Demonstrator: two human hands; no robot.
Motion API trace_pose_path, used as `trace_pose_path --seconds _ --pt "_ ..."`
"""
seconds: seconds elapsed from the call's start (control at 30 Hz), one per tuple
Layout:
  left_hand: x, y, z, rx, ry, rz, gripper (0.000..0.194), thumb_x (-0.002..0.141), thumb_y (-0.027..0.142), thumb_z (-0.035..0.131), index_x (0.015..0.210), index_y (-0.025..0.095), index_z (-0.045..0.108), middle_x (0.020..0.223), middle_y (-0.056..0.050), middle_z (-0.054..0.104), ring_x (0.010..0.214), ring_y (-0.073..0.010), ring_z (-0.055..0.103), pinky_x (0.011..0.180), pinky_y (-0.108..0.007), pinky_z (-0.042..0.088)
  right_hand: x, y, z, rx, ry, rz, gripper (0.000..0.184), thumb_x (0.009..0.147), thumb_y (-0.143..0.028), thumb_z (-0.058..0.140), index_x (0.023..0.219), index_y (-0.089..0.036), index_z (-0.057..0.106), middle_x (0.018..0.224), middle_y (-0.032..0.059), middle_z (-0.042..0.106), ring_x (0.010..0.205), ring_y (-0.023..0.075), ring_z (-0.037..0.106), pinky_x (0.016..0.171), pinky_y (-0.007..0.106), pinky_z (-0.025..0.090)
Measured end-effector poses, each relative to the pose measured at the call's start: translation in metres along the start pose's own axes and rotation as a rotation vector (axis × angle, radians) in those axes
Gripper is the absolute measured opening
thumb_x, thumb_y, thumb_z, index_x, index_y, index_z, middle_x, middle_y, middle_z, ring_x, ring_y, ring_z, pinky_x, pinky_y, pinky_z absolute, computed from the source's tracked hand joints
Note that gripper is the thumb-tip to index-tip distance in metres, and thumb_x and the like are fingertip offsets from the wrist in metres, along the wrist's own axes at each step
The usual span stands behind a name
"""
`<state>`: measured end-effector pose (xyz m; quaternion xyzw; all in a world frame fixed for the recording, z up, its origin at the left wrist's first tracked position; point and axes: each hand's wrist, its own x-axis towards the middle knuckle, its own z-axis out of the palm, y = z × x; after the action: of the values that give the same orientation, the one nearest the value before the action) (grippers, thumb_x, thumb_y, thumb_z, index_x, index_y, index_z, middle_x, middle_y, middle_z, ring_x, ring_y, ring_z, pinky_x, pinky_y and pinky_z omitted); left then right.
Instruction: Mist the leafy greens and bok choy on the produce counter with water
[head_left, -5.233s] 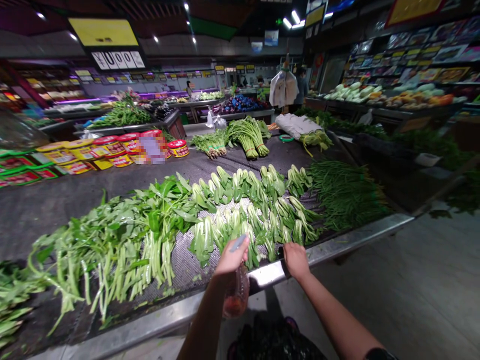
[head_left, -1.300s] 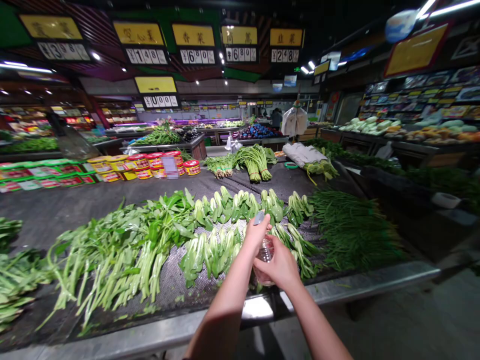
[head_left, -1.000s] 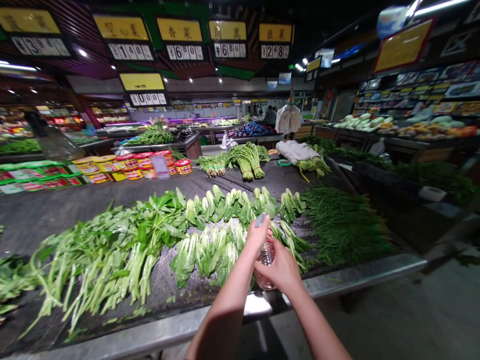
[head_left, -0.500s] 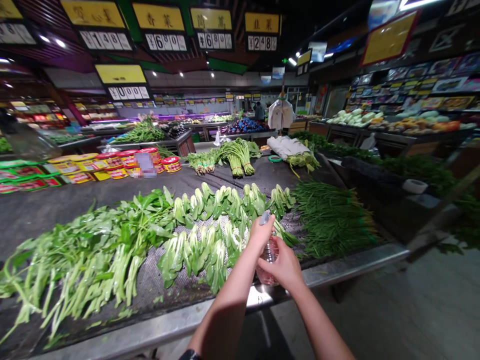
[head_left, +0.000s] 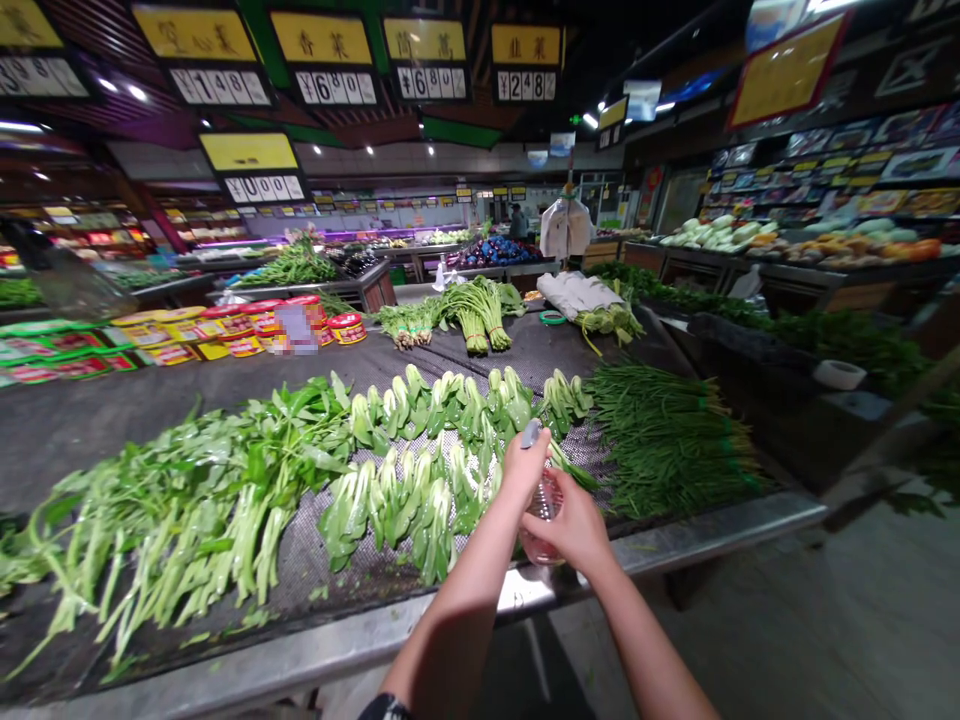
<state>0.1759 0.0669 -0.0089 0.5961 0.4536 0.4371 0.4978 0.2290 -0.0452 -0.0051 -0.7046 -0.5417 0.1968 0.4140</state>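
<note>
On my head feed, both hands meet over the near edge of the produce stand [head_left: 360, 639], right of the middle. Clear bottle [head_left: 539, 549], faintly reddish, sits between them, off the stand's surface, with leafy green bundles [head_left: 431, 510] just beyond and to its left and a heap of thin green stalks [head_left: 667, 445] farther right.

Left hand [head_left: 527, 468]: curled around the bottle's top; a grey piece [head_left: 531, 433] juts above the thumb side. Most of its fingers are hidden, so I cannot tell how hard they press. Right hand [head_left: 576, 525]: thumb and forefinger parted, cupping the body from the near right; I cannot see its other fingertips.

Handling, my estimate: light to moderate, fill level unreadable; ridged wall, probably thin plastic that would dent under a hard squeeze rather than shatter. Nearby leaves glisten, so I would allow for a slick surface. Best hold, I judge: ridges of the body with one hand, firm neck with the other.
</note>
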Motion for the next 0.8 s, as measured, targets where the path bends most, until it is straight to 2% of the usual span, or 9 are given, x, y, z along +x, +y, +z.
trace_pose_path --seconds 0.23,0.5,0.8 --pt "-0.01 0.001 -0.026 -0.019 0.081 0.002 0.031 0.077 0.047 0.061 0.08 0.017 0.061 0.065 -0.001 0.061 0.059 -0.0136 0.056 0.057 -0.025 0.042 -0.001 -0.009 0.011 0.028 -0.073 -0.095 0.064 0.059 -0.04 0.071 0.117 -0.018 0.054 0.096 0.0066 0.068 0.083 0.0227 0.064 0.071 0.031 0.047" --pt "-0.019 0.003 -0.06 -0.021 0.146 -0.039 0.042 0.076 0.058 0.058 0.078 0.017 0.06 0.063 -0.001 0.061 0.054 -0.0135 0.055 0.054 -0.026 0.044 -0.005 -0.028 0.027 0.043 -0.156 -0.137 0.063 0.058 -0.038 0.072 0.115 -0.017 0.054 0.095 0.0072 0.068 0.083 0.0225 0.063 0.071 0.03 0.046" --pt "-0.026 -0.003 -0.075 -0.032 0.191 -0.079 0.044 0.075 0.06 0.06 0.071 0.016 0.058 0.053 0.0 0.057 0.046 -0.0119 0.052 0.05 -0.025 0.044 -0.011 -0.033 0.041 0.049 -0.19 -0.136 0.065 0.06 -0.039 0.071 0.118 -0.018 0.053 0.094 0.0056 0.067 0.081 0.022 0.063 0.067 0.029 0.045"
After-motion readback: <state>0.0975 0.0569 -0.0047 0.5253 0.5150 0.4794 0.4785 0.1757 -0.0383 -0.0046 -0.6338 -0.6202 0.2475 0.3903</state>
